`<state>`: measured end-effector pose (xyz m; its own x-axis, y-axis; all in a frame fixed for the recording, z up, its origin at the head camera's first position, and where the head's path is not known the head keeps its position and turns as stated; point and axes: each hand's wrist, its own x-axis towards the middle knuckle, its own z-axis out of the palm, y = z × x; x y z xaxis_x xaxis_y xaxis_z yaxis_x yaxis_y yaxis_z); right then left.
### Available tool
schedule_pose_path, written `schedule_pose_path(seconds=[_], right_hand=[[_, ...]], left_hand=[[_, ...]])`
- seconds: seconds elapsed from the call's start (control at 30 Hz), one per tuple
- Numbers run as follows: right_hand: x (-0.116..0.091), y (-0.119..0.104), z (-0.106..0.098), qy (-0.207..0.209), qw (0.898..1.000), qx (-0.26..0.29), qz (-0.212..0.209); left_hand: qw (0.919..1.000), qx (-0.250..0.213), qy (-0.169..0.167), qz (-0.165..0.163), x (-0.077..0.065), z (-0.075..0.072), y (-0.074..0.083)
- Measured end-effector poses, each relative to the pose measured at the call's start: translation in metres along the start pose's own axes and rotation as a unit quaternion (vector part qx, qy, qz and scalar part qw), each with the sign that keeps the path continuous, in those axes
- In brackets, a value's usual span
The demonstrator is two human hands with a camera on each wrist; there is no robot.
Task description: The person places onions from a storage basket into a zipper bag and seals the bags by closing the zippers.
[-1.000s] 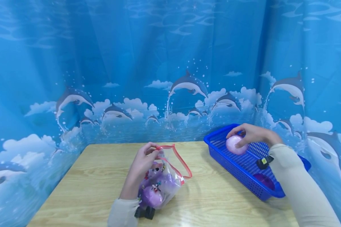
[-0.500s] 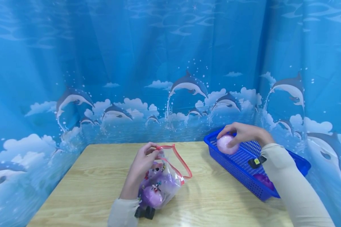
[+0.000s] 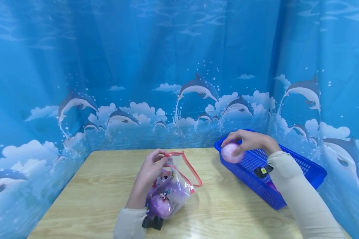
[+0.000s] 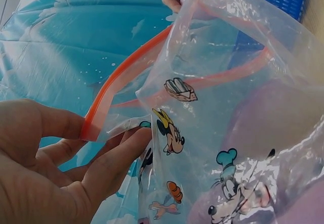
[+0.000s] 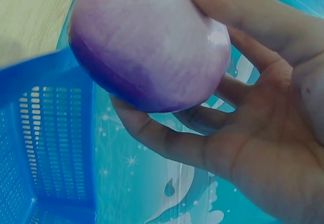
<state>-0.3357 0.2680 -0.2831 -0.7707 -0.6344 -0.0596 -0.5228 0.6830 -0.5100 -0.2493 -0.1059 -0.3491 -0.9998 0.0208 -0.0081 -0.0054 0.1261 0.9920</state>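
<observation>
My right hand (image 3: 252, 142) holds a round, glossy lilac ball (image 3: 232, 153) in curled fingers, above the left end of a blue plastic basket (image 3: 315, 172). Close up in the right wrist view, the ball (image 5: 152, 46) looks streaked white and pink, with a deep purple side, rather like an onion. My left hand (image 3: 152, 167) pinches the red rim of a clear zip bag (image 3: 179, 199) printed with cartoon figures. The bag's mouth gapes toward the right. Inside it, lilac round shapes (image 4: 258, 117) show through the plastic.
A dark purple item (image 3: 273, 187) lies in the basket's near end, partly hidden by the right forearm. Wooden tabletop (image 3: 215, 199) stretches between bag and basket. A blue dolphin-printed curtain (image 3: 137, 66) stands behind the table and along its sides.
My right hand has carried the lilac ball leftward, from over the basket's middle to its left rim. The left hand and the bag have stayed where they were.
</observation>
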Motion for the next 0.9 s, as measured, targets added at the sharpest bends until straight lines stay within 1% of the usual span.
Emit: schedule_pose_path(seconds=[0.2, 0.47, 0.9], right_hand=[[0.006, -0.009, 0.005, 0.002, 1.0, -0.001, -0.01], [0.019, -0.019, 0.022, -0.004, 1.0, 0.008, -0.025], [0.032, -0.037, 0.044, 0.017, 0.998, 0.016, -0.06]], left_hand=[[1.0, 0.004, 0.004, 0.002, 0.002, 0.0, 0.002], [0.9999, 0.014, 0.004, 0.001, 0.001, 0.001, 0.0], [0.9999, 0.015, 0.006, 0.004, 0.001, 0.001, 0.0]])
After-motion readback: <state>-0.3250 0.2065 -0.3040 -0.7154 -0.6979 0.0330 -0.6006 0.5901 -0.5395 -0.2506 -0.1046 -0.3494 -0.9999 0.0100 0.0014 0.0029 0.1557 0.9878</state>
